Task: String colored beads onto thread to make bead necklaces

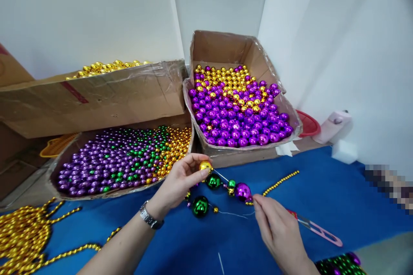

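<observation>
Bead strand point(231, 190) over blue worktop point(193, 247): left hand point(182, 178) pinches gold bead point(205, 166) left of large purple bead point(242, 191); right hand point(275, 221) pinches strand just right of it.

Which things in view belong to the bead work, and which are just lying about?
In the work:
left hand, pinching a gold bead
right hand, beside a large purple bead
pale thread
boxed purple beads, likely supplies
pink-handled tool, possibly

Apparently lying about:
round red item
pink container
white block
</observation>
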A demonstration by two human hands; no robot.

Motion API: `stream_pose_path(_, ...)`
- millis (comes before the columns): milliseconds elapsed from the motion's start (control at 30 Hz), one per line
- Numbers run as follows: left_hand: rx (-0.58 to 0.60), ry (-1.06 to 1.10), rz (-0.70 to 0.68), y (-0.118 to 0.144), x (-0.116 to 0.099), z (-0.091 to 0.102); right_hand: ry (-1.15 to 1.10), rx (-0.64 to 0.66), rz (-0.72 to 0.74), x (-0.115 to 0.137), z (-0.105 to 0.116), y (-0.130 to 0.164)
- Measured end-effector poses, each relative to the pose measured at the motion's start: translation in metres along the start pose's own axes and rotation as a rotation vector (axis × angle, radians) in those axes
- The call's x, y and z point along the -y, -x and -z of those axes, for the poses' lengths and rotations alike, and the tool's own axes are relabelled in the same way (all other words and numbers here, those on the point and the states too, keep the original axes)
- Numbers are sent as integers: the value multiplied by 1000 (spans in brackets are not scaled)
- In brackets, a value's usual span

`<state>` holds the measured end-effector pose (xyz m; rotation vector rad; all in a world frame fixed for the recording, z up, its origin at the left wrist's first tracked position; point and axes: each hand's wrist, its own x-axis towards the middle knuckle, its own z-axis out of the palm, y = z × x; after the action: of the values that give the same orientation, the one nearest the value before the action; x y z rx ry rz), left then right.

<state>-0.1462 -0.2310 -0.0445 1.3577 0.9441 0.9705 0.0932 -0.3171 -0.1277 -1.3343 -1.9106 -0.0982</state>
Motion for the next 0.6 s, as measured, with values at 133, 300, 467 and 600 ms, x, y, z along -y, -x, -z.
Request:
stream_pose_path(133,20,-211,-42,7,-4,-4,54,11,42,1,-3,1)
stream_pose_path(300,60,-88,11,14,10,-15,-135,129,-116,13,-9,0)
stream_pose_path(467,2,112,32,18,26,-21,-353,307,-249,19,-8,2)
stream_pose_path(600,-14,90,-1,21,27,-24,-346,297,-203,13,-14,11)
